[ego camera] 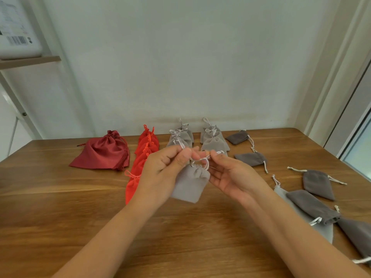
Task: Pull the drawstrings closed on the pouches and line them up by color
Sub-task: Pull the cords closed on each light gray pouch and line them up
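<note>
- Closest in, the bare table (180,237), with both forearms reaching forward over it.
- Near right, loose dark grey pouches (313,206) lie scattered, mouths pointing all ways. One rests on a pale grey pouch (281,194), and none are lined up yet.
- Centre stage: the light grey pouch (189,185) hangs in the air between the hands, clear above the table. Its puckered mouth is up and its bottom is down toward the person. The long axis is near upright, with the top leaning slightly right.
- The left hand (166,167) pinches one end of the drawstring (202,159) between thumb and forefinger. Its palm sits against the pouch's left side, so it is the hand nearer the pouch body.
- The right hand (230,177) pinches the other end just beside the mouth, its other fingers loose. The hands are close together, but I cannot tell whether they touch.
- The cord runs left to right, across the pouch's long axis. I judge the cinch wants an outward pull along that line, and the mouth looks nearly shut.
- Just beyond the hands, two light grey rows (179,137) run away toward the wall, mouths pointing far. By my reading this pouch belongs there: straight ahead, mouth turned away.
- Left of them sits the red row (147,141), and further left a big dark red pouch (102,153).
</note>
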A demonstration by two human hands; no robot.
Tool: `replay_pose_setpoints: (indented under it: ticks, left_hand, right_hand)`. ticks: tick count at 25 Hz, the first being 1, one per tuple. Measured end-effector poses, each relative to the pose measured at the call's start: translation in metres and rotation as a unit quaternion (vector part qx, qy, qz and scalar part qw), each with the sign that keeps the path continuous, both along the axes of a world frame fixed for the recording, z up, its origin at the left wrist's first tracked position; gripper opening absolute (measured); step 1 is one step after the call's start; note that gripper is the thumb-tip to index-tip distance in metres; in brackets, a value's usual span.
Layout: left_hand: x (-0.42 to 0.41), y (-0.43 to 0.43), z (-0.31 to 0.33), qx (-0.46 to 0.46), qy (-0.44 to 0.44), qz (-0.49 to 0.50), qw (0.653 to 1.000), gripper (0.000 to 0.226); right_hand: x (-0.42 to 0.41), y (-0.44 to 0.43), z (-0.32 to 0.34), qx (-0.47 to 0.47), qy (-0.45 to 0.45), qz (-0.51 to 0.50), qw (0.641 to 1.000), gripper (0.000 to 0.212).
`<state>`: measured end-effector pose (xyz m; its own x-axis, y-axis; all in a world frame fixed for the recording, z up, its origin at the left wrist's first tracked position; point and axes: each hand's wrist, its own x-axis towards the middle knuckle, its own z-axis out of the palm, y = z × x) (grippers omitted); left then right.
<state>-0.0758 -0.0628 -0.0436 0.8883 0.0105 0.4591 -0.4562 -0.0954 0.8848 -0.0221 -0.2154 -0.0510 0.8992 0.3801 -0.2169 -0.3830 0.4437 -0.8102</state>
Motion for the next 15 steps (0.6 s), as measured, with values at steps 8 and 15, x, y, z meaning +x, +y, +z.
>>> replay_pose_setpoints:
  ticks: [8, 15]
  left_hand:
    - [0.007, 0.003, -0.003, -0.058, 0.056, 0.008, 0.997, 0.032]
    - [0.009, 0.012, 0.001, -0.007, 0.133, 0.025, 0.991, 0.036]
  right_hand:
    - [-0.003, 0.004, 0.009, 0.147, 0.053, -0.028, 0.987, 0.019]
    - [-0.006, 0.006, 0.003, 0.091, -0.076, -0.01, 0.993, 0.013]
